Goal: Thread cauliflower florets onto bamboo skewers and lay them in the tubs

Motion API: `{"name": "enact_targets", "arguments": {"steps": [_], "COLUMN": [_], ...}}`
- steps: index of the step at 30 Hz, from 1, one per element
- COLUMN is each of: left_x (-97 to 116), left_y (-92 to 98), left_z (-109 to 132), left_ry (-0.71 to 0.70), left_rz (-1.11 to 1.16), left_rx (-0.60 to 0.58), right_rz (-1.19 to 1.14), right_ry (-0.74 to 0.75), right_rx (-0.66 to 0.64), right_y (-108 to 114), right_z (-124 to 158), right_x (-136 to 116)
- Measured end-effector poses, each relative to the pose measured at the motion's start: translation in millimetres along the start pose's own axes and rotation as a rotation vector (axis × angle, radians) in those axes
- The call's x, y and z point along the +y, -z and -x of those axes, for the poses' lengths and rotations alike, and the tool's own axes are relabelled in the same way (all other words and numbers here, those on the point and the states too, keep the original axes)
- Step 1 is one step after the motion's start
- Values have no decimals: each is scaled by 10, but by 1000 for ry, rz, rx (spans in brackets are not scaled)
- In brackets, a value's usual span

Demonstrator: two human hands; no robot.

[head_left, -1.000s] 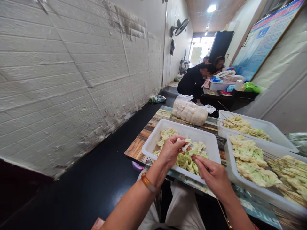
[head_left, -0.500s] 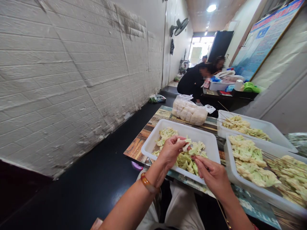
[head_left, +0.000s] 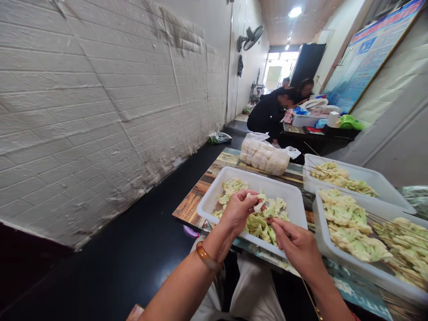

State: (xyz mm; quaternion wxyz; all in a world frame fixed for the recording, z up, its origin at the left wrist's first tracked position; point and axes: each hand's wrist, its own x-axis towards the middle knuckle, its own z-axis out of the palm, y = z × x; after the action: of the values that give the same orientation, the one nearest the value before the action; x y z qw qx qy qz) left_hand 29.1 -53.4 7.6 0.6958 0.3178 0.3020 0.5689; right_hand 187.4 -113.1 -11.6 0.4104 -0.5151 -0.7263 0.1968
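Observation:
Over a white tray (head_left: 214,189) of cauliflower pieces (head_left: 234,186), my left hand (head_left: 238,209) pinches a small cauliflower floret (head_left: 259,201) between thumb and fingers. My right hand (head_left: 296,243) is closed around a thin skewer (head_left: 309,294), whose long end sticks out below the palm toward me. The fingertips of both hands are close together, with the skewer's tip hidden near the floret. The tray stands on a patterned wooden table (head_left: 192,203). An amber bangle is on my left wrist.
To the right, a second tray (head_left: 321,218) and a third tray (head_left: 394,191) hold skewered cauliflower. A plastic bag of pale round items (head_left: 264,154) sits behind the first tray. People in dark clothes (head_left: 267,113) crouch by a farther table. A brick-pattern wall is at left.
My hands, the floret and the skewer look the same as before. In the background, a person's head beside the farther table has shifted slightly.

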Motion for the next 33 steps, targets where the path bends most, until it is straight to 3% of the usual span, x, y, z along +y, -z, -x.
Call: {"name": "enact_targets", "arguments": {"steps": [10, 16, 25, 30, 33], "left_x": [-90, -116, -70, -8, 2], "left_y": [-2, 20, -36, -29, -24], "left_z": [-2, -19, -5, -4, -1], "left_ry": [-178, -198, -110, 18, 70], "left_rz": [-181, -275, -180, -98, -160], "left_rx": [38, 31, -67, -33, -68], "right_rz": [84, 194, 244, 271, 283], "right_ry": [19, 110, 172, 154, 160], "right_rx": [57, 135, 195, 185, 204], "right_y": [-20, -60, -92, -94, -100], "right_z": [-2, 24, 33, 38, 49], "right_x": [-33, -15, 10, 18, 30]}}
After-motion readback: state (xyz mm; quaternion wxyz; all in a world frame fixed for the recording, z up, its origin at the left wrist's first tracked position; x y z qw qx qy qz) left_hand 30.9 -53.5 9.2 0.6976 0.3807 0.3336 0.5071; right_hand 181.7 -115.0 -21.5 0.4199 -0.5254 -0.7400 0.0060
